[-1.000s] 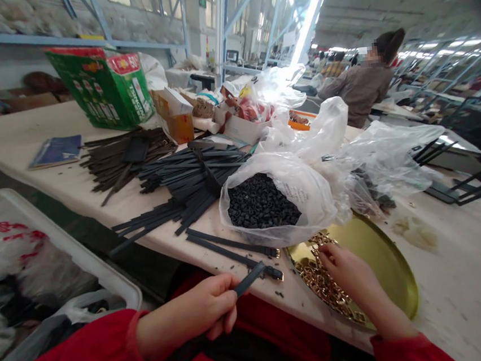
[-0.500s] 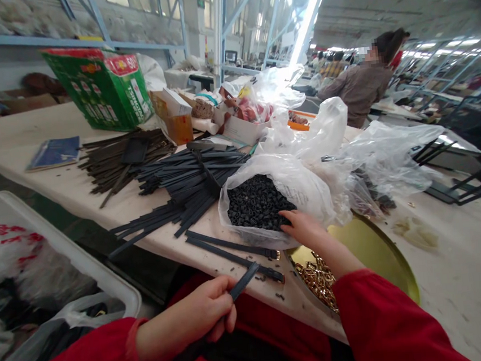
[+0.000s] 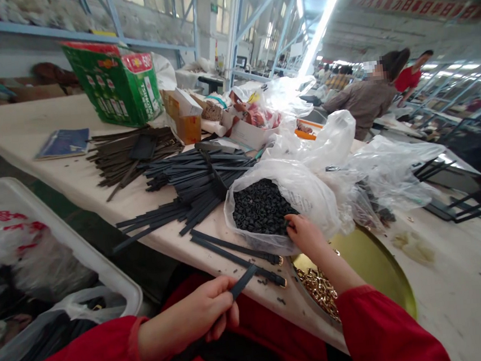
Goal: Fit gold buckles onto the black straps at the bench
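My left hand (image 3: 208,311) is closed around a dark strap (image 3: 244,281), whose flat end sticks out past the thumb; the rest runs back over my lap. The fingertips of my right hand (image 3: 307,233) are pinched together at the near right rim of a white plastic bag (image 3: 309,188). Small black loops (image 3: 262,208) fill the bag's mouth. What lies between those fingertips is too dark and small to make out. Two straps with gold buckles (image 3: 239,257) lie on the table between my hands. Under my right forearm, gold buckles (image 3: 319,289) lie in a gold round tray (image 3: 384,263).
Behind the bag are piles of black straps (image 3: 197,173) and brown straps (image 3: 122,152). A green carton (image 3: 115,87) and a blue booklet (image 3: 63,143) stand further back. A white bin (image 3: 132,293) is at left. A person (image 3: 360,98) is beyond the table.
My right hand's fingers have drawn together into a pinch at the bag's rim. My left hand keeps the strap in much the same place. The view has shifted slightly.
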A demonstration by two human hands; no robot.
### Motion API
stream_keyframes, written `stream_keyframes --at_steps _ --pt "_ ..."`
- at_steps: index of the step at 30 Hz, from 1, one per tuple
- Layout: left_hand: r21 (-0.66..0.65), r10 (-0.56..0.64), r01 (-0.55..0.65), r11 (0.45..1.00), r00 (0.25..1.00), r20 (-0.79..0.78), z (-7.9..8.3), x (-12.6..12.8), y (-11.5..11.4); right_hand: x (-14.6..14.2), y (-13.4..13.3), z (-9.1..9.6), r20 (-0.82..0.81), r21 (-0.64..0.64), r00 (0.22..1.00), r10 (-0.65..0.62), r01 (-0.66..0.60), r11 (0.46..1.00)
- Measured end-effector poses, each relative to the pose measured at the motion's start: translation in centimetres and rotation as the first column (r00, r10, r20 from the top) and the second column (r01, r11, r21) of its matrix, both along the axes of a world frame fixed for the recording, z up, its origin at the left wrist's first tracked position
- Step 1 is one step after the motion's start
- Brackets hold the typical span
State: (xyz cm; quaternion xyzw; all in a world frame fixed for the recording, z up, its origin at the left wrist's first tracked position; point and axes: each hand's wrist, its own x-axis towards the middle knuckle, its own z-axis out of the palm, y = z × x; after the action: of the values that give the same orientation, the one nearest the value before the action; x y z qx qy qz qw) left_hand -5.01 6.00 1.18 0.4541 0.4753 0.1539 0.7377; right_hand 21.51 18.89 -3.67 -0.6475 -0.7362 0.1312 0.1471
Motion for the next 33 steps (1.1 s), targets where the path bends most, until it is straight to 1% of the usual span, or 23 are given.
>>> stream_keyframes --at_steps 3,6,8,11,15,17,20,23,25,26,28,29,30,32,33 --pt "0.033 -0.034 0.033 0.999 0.999 0.043 -0.6 -0.2 -0.1 0.2 -0.4 0.3 -0.177 0.035 0.982 -0.06 0.067 0.997" --pt "0.063 -0.04 0.037 0.997 0.998 0.046 -1.0 -0.2 0.0 0.2 -1.0 0.3 -0.38 0.027 0.919 -0.107 0.127 0.992" --pt "0.078 -0.01 0.008 0.997 1.0 0.028 -0.9 0.1 0.1 0.1 -1.3 0.1 -0.504 0.003 0.852 -0.143 0.167 0.986" --pt "0.107 0.039 -0.042 0.993 0.999 0.035 -0.4 0.7 0.2 -0.2 -1.4 -0.2 -0.656 -0.059 0.727 -0.203 0.219 0.974" --pt "0.122 0.046 -0.051 0.991 0.998 0.05 0.5 1.3 0.2 -0.5 -1.2 -0.3 -0.788 -0.148 0.552 -0.272 0.259 0.954" --pt "0.132 0.037 -0.043 0.99 0.998 0.053 0.8 1.5 0.2 -0.7 -1.3 0.0 -0.833 -0.189 0.47 -0.292 0.255 0.948" --pt "0.159 0.014 -0.021 0.987 0.999 0.042 1.2 1.6 0.5 -1.7 -2.4 1.0 -0.878 -0.258 0.364 -0.31 0.185 0.948" --pt "0.257 0.015 -0.018 0.966 1.0 0.014 1.2 2.0 1.1 -3.7 -5.0 2.4 -0.9 -0.32 0.298 -0.319 0.047 0.946" --pt "0.34 0.036 -0.033 0.94 0.999 -0.003 1.0 2.2 1.4 -5.1 -7.1 3.2 -0.912 -0.364 0.232 -0.338 -0.075 0.929" --pt "0.373 0.045 -0.035 0.927 0.999 -0.016 0.9 2.2 1.5 -5.7 -8.1 3.5 -0.916 -0.387 0.177 -0.361 -0.144 0.911" --pt "0.41 0.042 -0.01 0.912 0.997 -0.069 0.6 2.1 1.5 -6.6 -9.7 3.8 -0.921 -0.39 0.111 -0.375 -0.222 0.894" --pt "0.421 0.024 0.022 0.907 0.994 -0.103 0.4 2.0 1.4 -6.8 -10.3 3.8 -0.927 -0.375 0.103 -0.36 -0.224 0.9" --pt "0.438 -0.002 0.062 0.897 0.991 -0.137 0.3 1.7 1.3 -7.0 -10.8 3.6 -0.936 -0.35 0.117 -0.333 -0.207 0.913" --pt "0.479 -0.066 0.152 0.865 0.979 -0.192 0.1 1.2 1.0 -7.1 -11.5 3.2 -0.944 -0.31 0.179 -0.278 -0.185 0.933" --pt "0.497 -0.105 0.201 0.844 0.971 -0.213 0.0 0.9 0.9 -7.1 -11.8 2.8 -0.94 -0.308 0.218 -0.264 -0.201 0.93"
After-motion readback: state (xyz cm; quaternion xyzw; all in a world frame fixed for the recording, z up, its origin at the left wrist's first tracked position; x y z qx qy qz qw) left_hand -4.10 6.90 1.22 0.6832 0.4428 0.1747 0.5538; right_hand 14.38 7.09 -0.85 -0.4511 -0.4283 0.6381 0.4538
